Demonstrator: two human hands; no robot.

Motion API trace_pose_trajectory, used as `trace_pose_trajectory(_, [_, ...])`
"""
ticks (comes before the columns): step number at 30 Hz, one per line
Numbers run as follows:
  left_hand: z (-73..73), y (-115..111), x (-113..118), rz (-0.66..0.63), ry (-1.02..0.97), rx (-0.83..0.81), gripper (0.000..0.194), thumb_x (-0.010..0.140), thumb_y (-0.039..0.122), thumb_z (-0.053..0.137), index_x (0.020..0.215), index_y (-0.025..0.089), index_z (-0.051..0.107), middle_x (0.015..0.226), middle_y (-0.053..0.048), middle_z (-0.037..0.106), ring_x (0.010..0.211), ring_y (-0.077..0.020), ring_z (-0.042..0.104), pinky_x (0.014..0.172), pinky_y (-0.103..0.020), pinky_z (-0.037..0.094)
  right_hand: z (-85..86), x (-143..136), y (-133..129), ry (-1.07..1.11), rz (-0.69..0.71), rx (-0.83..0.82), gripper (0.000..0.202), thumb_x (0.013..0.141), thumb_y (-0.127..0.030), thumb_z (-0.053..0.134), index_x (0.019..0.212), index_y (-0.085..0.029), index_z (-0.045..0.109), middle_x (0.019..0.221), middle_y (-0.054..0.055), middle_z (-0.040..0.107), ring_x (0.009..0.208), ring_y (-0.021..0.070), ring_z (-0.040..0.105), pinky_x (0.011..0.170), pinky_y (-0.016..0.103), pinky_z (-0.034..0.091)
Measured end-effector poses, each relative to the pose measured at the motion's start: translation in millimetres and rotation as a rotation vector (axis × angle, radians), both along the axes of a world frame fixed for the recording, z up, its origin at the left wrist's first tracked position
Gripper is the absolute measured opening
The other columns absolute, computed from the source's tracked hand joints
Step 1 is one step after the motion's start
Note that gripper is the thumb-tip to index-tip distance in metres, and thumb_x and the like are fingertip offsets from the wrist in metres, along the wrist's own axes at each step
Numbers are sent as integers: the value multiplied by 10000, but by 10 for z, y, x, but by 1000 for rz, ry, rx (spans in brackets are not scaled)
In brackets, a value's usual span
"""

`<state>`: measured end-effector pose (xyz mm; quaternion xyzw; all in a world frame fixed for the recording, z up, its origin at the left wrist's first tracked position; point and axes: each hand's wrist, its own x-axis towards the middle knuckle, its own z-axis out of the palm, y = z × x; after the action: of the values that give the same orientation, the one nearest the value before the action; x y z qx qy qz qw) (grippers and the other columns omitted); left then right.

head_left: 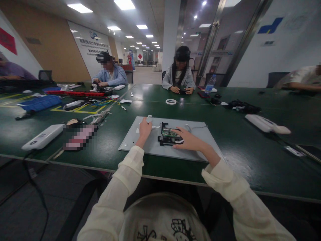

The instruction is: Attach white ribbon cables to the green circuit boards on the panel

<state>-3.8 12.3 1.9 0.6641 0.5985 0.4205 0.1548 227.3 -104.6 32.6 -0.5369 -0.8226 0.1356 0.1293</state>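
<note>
A grey flat panel (140,147) lies on the green table. Near its middle sits a black bracket (163,139) with a green circuit board (168,133) in it. My left hand (145,129) is closed on a white cable (149,116) at the panel's left part, its end sticking up above the fingers. Over the right side of the board and bracket rests my right hand (187,138), fingers spread. A thin grey cable (198,127) lies behind it on the panel.
White power banks (42,136) (262,123) lie at left and right. A pink phone (80,137), a blue tray (40,102) and bundled cables (99,117) are at left. A tape roll (171,101) lies beyond the panel. Two people (110,72) (179,73) sit across.
</note>
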Motion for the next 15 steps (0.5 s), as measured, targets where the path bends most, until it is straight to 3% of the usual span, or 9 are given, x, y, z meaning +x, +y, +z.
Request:
trace_pose_trajectory(9, [1, 3, -2, -4, -21, -6, 281, 764, 178, 456, 1028, 154, 551, 840, -93, 665, 777, -212, 624, 704, -276, 431, 67, 40, -5, 75, -5, 7, 821, 733, -636, 517, 1419, -281, 237, 1485, 86, 168, 1311, 306, 264, 1033, 467, 279])
trace_pose_trajectory(12, [-11, 10, -5, -9, -24, -2, 278, 765, 178, 453, 1024, 154, 552, 838, -91, 664, 769, -206, 622, 701, -274, 429, 120, 125, 34, 196, -115, 102, 608, 838, -542, 414, 1355, -227, 366, 1372, 96, 402, 1221, 250, 414, 998, 412, 341])
trace_pose_trajectory(15, [-24, 25, -9, -16, -28, 4, 275, 766, 184, 448, 1018, 156, 554, 838, -92, 662, 762, -205, 620, 679, -269, 426, 148, 236, 74, 249, -246, 132, 416, 863, -448, 390, 1106, -172, 585, 1059, 101, 630, 953, 219, 588, 847, 357, 446])
